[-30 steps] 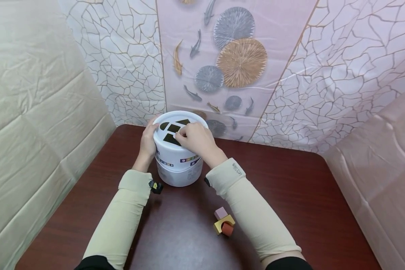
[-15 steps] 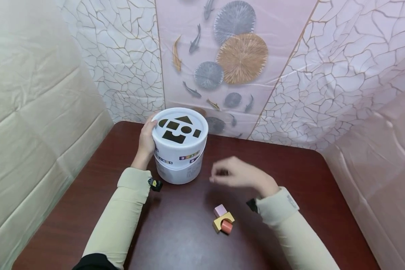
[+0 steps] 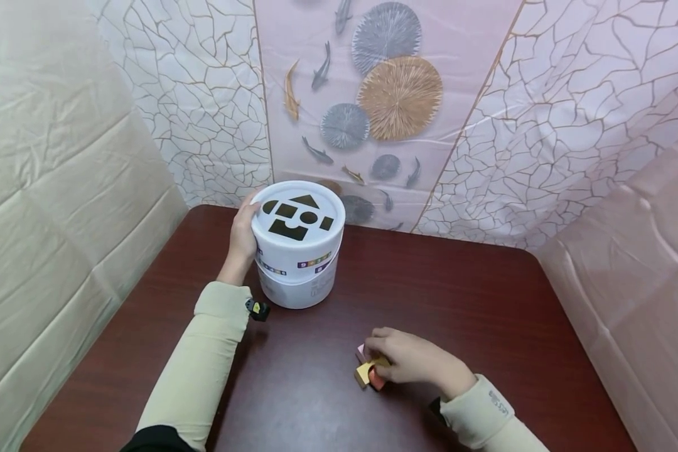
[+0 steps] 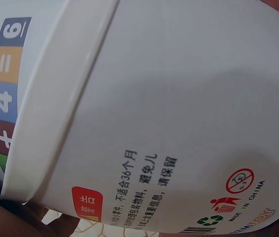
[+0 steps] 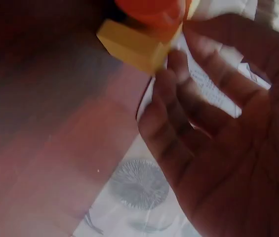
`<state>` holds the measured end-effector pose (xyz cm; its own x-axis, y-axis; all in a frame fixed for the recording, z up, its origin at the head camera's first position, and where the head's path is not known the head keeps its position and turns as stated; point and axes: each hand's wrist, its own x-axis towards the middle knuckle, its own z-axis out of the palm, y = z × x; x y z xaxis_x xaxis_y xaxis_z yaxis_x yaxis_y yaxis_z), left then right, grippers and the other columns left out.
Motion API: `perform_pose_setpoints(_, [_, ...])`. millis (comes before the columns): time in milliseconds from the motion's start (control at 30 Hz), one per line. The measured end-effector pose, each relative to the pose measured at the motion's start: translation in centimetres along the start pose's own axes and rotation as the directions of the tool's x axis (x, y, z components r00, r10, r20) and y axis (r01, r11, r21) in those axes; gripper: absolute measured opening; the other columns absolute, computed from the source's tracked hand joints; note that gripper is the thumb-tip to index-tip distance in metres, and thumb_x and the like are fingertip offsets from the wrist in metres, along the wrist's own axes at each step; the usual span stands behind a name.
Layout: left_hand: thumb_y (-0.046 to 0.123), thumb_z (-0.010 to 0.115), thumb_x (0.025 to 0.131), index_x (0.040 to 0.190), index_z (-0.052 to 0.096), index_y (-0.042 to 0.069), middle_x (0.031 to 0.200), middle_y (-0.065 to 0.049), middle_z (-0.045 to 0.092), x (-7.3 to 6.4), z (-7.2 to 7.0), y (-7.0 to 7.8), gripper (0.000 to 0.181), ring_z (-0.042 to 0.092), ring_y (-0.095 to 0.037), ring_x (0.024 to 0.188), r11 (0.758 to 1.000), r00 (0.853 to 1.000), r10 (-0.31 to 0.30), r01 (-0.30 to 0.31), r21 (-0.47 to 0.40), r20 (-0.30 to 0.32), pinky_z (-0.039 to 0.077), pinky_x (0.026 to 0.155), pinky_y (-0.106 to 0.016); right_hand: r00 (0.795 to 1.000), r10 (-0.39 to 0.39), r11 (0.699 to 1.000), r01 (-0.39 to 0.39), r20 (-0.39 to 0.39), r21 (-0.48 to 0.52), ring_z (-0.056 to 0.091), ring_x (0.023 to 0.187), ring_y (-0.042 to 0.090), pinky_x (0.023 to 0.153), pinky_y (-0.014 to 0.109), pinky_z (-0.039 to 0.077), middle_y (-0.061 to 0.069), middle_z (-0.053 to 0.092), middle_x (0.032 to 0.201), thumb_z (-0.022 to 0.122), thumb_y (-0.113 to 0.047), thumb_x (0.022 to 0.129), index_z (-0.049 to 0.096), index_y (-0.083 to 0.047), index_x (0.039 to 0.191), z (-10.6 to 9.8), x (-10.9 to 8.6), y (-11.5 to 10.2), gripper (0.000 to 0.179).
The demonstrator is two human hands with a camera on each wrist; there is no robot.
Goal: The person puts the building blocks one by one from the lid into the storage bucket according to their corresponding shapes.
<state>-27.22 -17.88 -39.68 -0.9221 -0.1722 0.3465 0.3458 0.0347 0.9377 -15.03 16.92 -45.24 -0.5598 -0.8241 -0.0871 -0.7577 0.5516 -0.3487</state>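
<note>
A white bucket point(image 3: 298, 285) stands on the table, its lid point(image 3: 322, 204) pierced with dark shaped holes. My left hand point(image 3: 242, 235) grips the bucket's left side, thumb near the lid rim; printed labels fill the left wrist view. To the right and nearer, my right hand point(image 3: 415, 358) is over a cluster of small blocks. Its thumb and fingers pinch at the yellow arch block point(image 3: 363, 375), also seen in the right wrist view point(image 5: 132, 47). An orange cylinder point(image 3: 376, 380) sits in the arch. A pink block point(image 3: 360, 353) lies behind, partly hidden by the fingers.
The dark red-brown table point(image 3: 457, 282) has its back edge against a patterned cloth point(image 3: 344, 125). Pale cloth point(image 3: 79, 188) hangs along the left side, and more cloth point(image 3: 627, 270) along the right.
My right hand has left the top of the bucket, moved right and toward me, and come down onto the blocks. My left hand stays on the bucket.
</note>
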Motion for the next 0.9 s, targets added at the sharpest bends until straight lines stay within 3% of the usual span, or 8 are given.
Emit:
perform_pose_setpoints(133, [0.016, 0.030, 0.101, 0.149, 0.044, 0.000, 0.153, -0.017, 0.042, -0.8, 0.1, 1.7, 0.053, 0.038, -0.027, 0.141, 1.000, 1.000, -0.012, 0.012, 0.014, 0.007, 0.027, 0.117, -0.037, 0.998, 0.027, 0.995, -0.031, -0.049, -0.091, 0.042, 0.070, 0.006, 0.060, 0.022, 0.039, -0.007, 0.047, 0.086, 0.078, -0.016, 0.082, 0.063, -0.017, 0.100, 0.6, 0.2, 0.0, 0.024])
perform_pose_setpoints(233, [0.017, 0.031, 0.102, 0.149, 0.045, 0.001, 0.155, -0.015, 0.042, -1.0, 0.1, 2.1, 0.052, 0.036, -0.025, 0.143, 0.999, 1.000, -0.024, 0.024, 0.033, 0.000, 0.026, 0.118, -0.036, 0.997, 0.003, 0.989, -0.014, -0.071, -0.147, 0.043, 0.070, 0.006, 0.057, 0.022, 0.041, -0.008, 0.044, 0.088, 0.081, -0.018, 0.080, 0.063, -0.021, 0.101, 0.9, 0.4, 0.0, 0.028])
perform_pose_setpoints(333, [0.017, 0.032, 0.102, 0.150, 0.045, 0.002, 0.155, -0.015, 0.042, -1.0, 0.1, 2.1, 0.052, 0.036, -0.026, 0.143, 0.999, 1.000, -0.022, 0.022, 0.042, 0.000, 0.026, 0.118, -0.036, 0.993, -0.076, 0.971, 0.053, -0.094, -0.233, 0.046, 0.076, 0.007, 0.059, 0.022, 0.045, -0.008, 0.046, 0.092, 0.084, -0.020, 0.078, 0.066, -0.024, 0.105, 1.3, 0.7, 0.2, 0.033])
perform_pose_setpoints(467, [0.016, 0.031, 0.102, 0.150, 0.045, 0.003, 0.153, -0.016, 0.043, -1.1, 0.1, 2.0, 0.051, 0.038, -0.027, 0.141, 0.999, 1.000, -0.007, 0.007, 0.040, 0.010, 0.027, 0.117, -0.037, 0.970, -0.201, 0.943, 0.153, -0.138, -0.296, 0.045, 0.084, 0.010, 0.069, 0.025, 0.046, -0.006, 0.047, 0.095, 0.086, -0.019, 0.074, 0.071, -0.025, 0.101, 1.9, 1.0, 0.8, 0.031])
perform_pose_setpoints(633, [0.015, 0.031, 0.102, 0.149, 0.045, 0.001, 0.153, -0.017, 0.042, -1.2, 0.2, 2.3, 0.051, 0.037, -0.027, 0.142, 0.999, 1.000, -0.006, 0.006, 0.051, 0.008, 0.026, 0.117, -0.038, 0.949, -0.252, 0.945, 0.201, -0.187, -0.256, 0.043, 0.087, 0.011, 0.076, 0.026, 0.044, -0.007, 0.048, 0.097, 0.086, -0.017, 0.074, 0.071, -0.023, 0.094, 1.7, 1.2, 1.2, 0.026])
perform_pose_setpoints(800, [0.017, 0.031, 0.102, 0.149, 0.045, 0.001, 0.154, -0.016, 0.043, -1.0, 0.0, 2.0, 0.051, 0.037, -0.026, 0.142, 0.997, 1.000, -0.019, 0.019, 0.068, -0.004, 0.027, 0.117, -0.036, 0.934, -0.273, 0.959, 0.245, -0.228, -0.144, 0.043, 0.088, 0.009, 0.078, 0.023, 0.041, -0.005, 0.053, 0.096, 0.080, -0.008, 0.078, 0.065, -0.018, 0.094, 0.5, 1.1, 1.4, 0.025])
perform_pose_setpoints(900, [0.018, 0.031, 0.102, 0.150, 0.046, 0.004, 0.154, -0.013, 0.044, -0.4, -0.2, 0.8, 0.051, 0.038, -0.025, 0.142, 0.998, 1.000, -0.017, 0.018, 0.052, -0.005, 0.027, 0.117, -0.037, 0.926, -0.261, 0.965, 0.258, -0.274, -0.049, 0.045, 0.094, 0.008, 0.082, 0.022, 0.042, -0.007, 0.056, 0.100, 0.075, -0.002, 0.080, 0.062, -0.019, 0.098, -0.3, 0.5, 1.4, 0.027])
